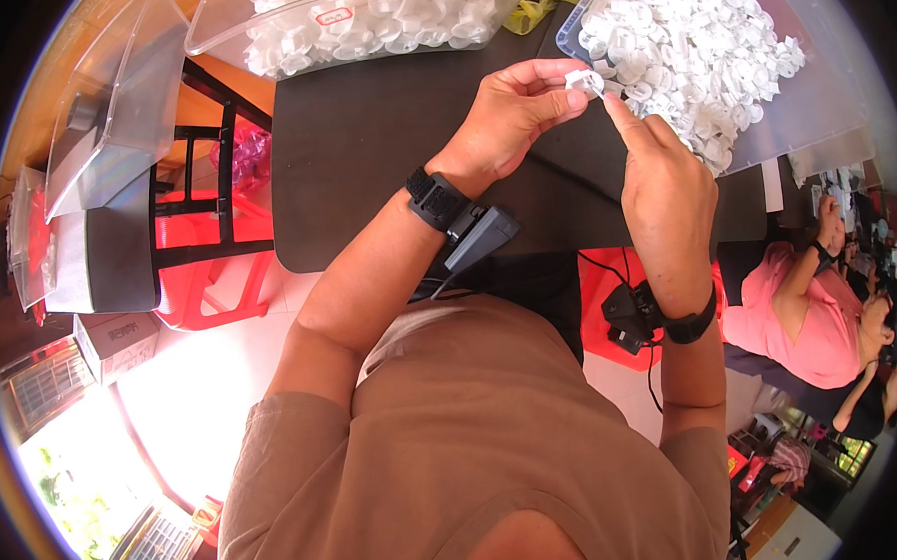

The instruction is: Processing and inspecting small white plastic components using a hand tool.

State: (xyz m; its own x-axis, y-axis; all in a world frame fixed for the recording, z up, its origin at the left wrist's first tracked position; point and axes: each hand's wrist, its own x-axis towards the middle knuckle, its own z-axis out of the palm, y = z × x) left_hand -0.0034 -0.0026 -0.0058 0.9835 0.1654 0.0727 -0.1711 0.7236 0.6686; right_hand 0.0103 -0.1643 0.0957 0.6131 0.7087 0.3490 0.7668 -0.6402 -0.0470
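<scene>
A small white plastic part point(584, 80) is pinched between the thumb and fingers of my left hand point(509, 117), above the dark table. My right hand point(667, 175) meets it from the right with its index finger pointing at the part's edge and the other fingers curled in. The right thumb is hidden, and whatever that hand pinches is too small to make out. Just beyond the hands, a clear plastic tub point(812, 129) holds a heap of similar white plastic parts point(694, 54).
A second clear tub point(203, 35) of white parts stands at the far edge of the dark table point(353, 164). Yellow plastic point(535, 14) lies between the tubs. Left are an empty clear bin point(111, 105) and a red stool point(209, 290). Another person point(805, 314) sits at right.
</scene>
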